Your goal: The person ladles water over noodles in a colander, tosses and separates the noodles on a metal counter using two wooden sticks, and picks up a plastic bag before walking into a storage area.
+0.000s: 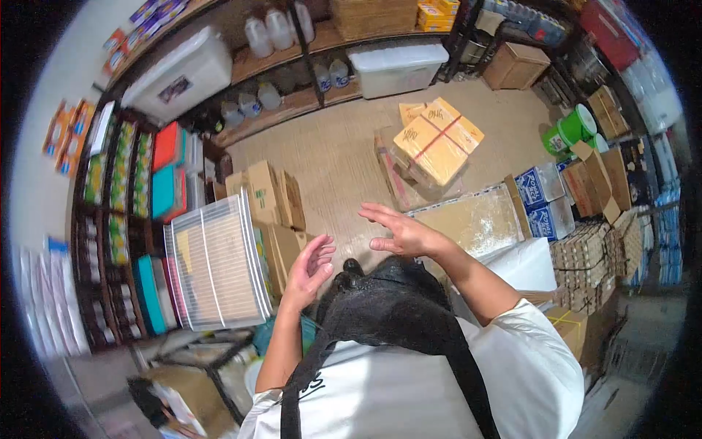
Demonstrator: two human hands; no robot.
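My left hand (310,272) is raised in front of my body, fingers curved but apart, holding nothing. Facing it across a gap, my right hand (398,231) has its thumb and fingers spread and is likewise free of any object. Cardboard boxes (268,192) stand on the floor beyond my left hand. A clear ribbed plastic bin (216,262) sits to the left of that hand. Nearest my right hand is a flat tan-topped carton (472,221). Farther ahead, a yellow-orange parcel (439,140), wrapped in plastic and crossed with dark red straps, rests on other cartons.
Shelves with packets (119,164) line the left side. White lidded tubs (398,67) and plastic jugs (278,31) fill the back shelving. On the right are green buckets (572,129), blue-and-white packs (539,201) and stacked egg trays (585,256). Tan floor (314,146) lies ahead.
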